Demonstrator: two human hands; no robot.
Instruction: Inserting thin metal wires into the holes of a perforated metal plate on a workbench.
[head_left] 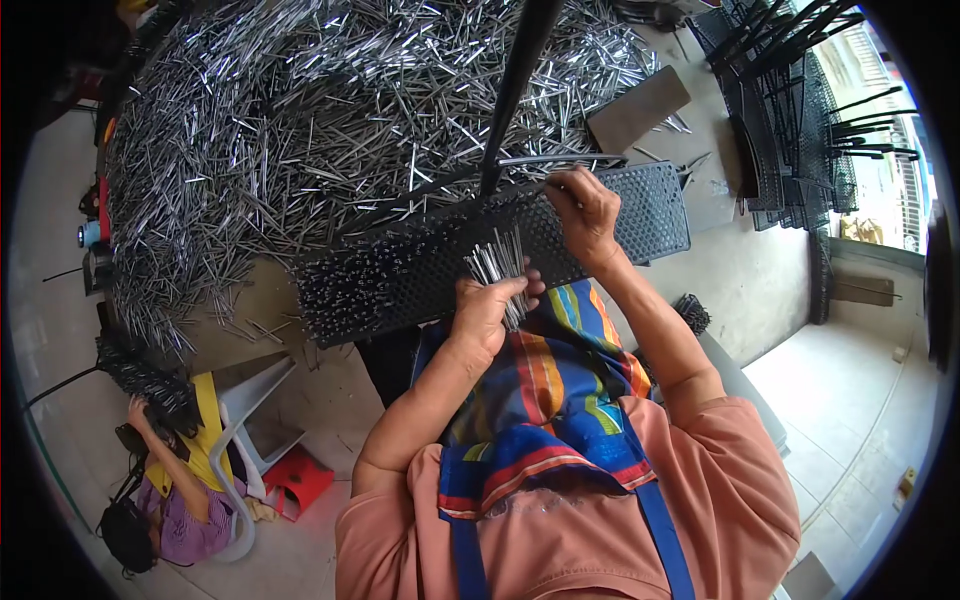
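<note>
My left hand (482, 318) is wrapped round a bundle of thin metal rods (497, 258), whose silvery ends fan out above the thumb. A long black perforated tray (652, 205) lies crosswise in front of me. Many short rods (345, 295) stand upright in the holes of its left part, while holes in the middle and right are bare. Over the right half of the tray is my right hand (588, 212), its fingers bent and pinched together. Whatever those fingertips hold, if anything, is too small to make out.
A wide heap of loose metal rods (340, 120) covers the table beyond the tray. A dark upright pole (520, 85) rises behind the tray, and a flat brown board (640, 110) lies at the heap's right. Black racks (790, 130) stand far right. Another person (190, 500) sits lower left.
</note>
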